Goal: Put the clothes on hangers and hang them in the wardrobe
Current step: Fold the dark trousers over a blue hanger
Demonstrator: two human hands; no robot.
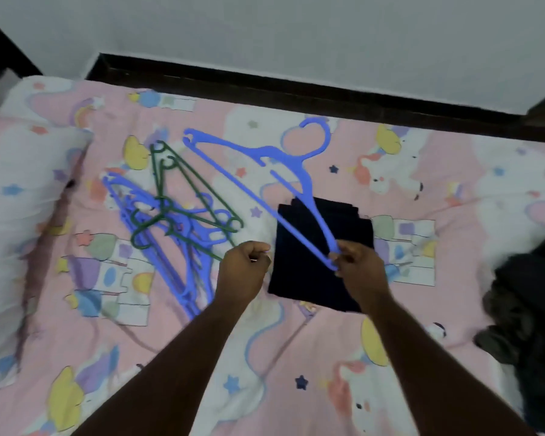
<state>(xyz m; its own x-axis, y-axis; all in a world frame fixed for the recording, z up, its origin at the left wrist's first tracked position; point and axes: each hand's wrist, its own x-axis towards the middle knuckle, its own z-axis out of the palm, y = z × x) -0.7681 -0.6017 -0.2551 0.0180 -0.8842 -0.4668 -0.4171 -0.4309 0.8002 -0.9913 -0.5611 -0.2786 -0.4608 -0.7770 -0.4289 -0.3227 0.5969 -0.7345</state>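
Right hand (357, 265) pinches one end of a blue hanger (266, 180) above the folded dark garment (309, 265) on the bed (296, 341); its fingers hide the hanger's tip. Left hand (244, 262) is curled, contents unclear. Blurred dark clothes (529, 297) are cut off at right; tangled hangers (170, 221) lie left.

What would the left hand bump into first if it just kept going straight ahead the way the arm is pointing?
Probably the blue hanger held up by the right hand: its long bar crosses just beyond the left hand. Depth is unclear; passing beneath it, the hand would meet the bedsheet.
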